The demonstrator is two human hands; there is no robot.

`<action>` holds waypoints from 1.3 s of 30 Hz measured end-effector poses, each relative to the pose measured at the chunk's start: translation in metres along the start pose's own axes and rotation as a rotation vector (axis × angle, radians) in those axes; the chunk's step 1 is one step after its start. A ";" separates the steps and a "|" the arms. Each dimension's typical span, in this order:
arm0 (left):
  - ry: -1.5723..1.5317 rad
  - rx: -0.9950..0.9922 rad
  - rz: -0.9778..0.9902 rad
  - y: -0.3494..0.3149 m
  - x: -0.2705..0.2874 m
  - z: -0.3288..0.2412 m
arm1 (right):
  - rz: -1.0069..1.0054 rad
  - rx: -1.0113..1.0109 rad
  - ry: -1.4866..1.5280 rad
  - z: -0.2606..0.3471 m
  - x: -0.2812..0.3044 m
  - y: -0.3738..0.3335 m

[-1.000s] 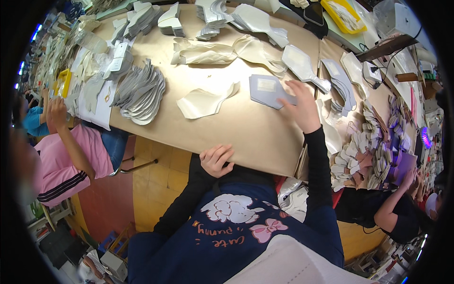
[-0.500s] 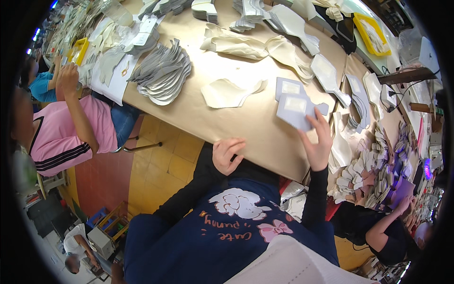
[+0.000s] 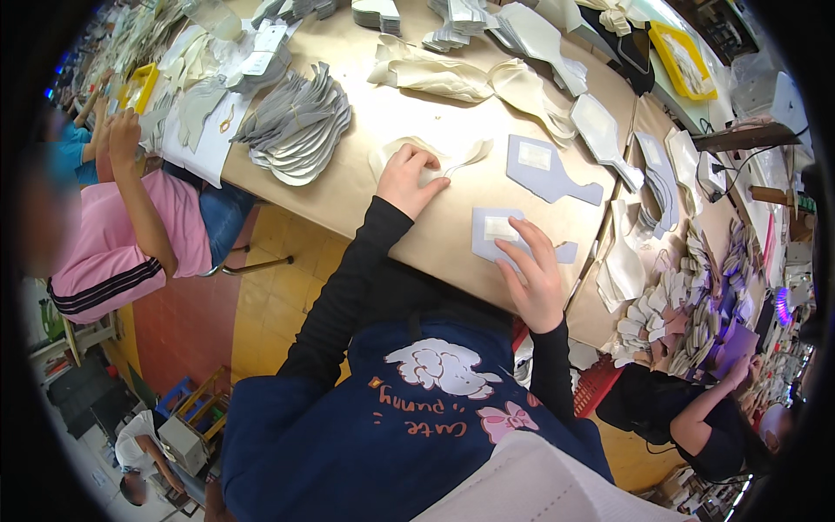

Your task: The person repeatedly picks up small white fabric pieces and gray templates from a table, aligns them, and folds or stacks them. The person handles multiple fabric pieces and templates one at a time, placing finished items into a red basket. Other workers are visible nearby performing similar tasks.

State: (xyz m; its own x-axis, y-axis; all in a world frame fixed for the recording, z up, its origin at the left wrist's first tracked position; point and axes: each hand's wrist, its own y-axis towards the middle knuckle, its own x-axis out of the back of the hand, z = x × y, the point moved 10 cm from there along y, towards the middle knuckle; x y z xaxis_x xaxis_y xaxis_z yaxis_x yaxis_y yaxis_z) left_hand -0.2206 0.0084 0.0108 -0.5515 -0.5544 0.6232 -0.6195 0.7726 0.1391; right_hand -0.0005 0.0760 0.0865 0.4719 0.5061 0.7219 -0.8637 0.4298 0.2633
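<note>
My left hand (image 3: 409, 180) is on a cream, soft-looking cut piece (image 3: 391, 154) lying on the table, its curled fingers and thumb closed at the piece's near edge. My right hand (image 3: 535, 274) has its fingers apart over a grey flat cut piece (image 3: 481, 240) with a pale rectangular patch, near the table's front edge. The fingers cover part of that piece. Just beyond it lies a second grey cut piece (image 3: 557, 172) of the same shape, also with a pale patch.
A banded grey stack (image 3: 300, 130) lies at the left. Long cream pieces (image 3: 452, 76) lie at the back. A white-patched piece (image 3: 600, 130) and more stacks fill the right side. A person in pink (image 3: 130, 226) sits left; another person's dark sleeve (image 3: 709, 435) shows right.
My left hand has moved from the table edge forward onto the cream piece. My right hand has come nearer and let go; the two overlapping grey pieces now lie apart.
</note>
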 end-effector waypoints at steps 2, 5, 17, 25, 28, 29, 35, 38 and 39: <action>-0.101 0.095 0.066 -0.001 -0.003 0.012 | -0.019 0.076 0.051 0.014 -0.001 0.018; -0.178 0.144 0.100 -0.002 -0.002 0.019 | -0.007 0.165 0.044 0.030 -0.008 0.040; -0.090 0.059 0.047 0.000 0.001 0.006 | -0.154 0.098 0.113 -0.030 -0.059 0.076; 0.071 0.046 0.088 0.012 -0.007 0.005 | -0.132 0.135 0.077 -0.025 -0.062 0.079; 0.012 0.107 0.132 0.013 -0.010 0.013 | -0.116 0.127 0.081 -0.026 -0.063 0.078; -0.005 0.109 0.129 0.013 -0.009 0.013 | -0.115 0.119 0.082 -0.027 -0.063 0.078; -0.109 0.108 0.104 0.012 -0.008 0.018 | -0.032 0.196 0.024 -0.014 -0.069 0.079; -0.077 0.081 0.083 0.011 -0.008 0.018 | 0.055 0.298 -0.149 0.000 -0.082 0.076; -0.057 0.069 0.079 0.010 -0.008 0.018 | 0.048 0.281 -0.168 -0.001 -0.082 0.077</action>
State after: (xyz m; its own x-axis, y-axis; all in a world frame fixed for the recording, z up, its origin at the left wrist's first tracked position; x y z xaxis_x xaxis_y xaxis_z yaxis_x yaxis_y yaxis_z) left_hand -0.2325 0.0152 -0.0069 -0.6294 -0.5112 0.5853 -0.6091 0.7923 0.0370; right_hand -0.1052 0.0686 0.0470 0.4135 0.3802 0.8273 -0.9105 0.1736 0.3753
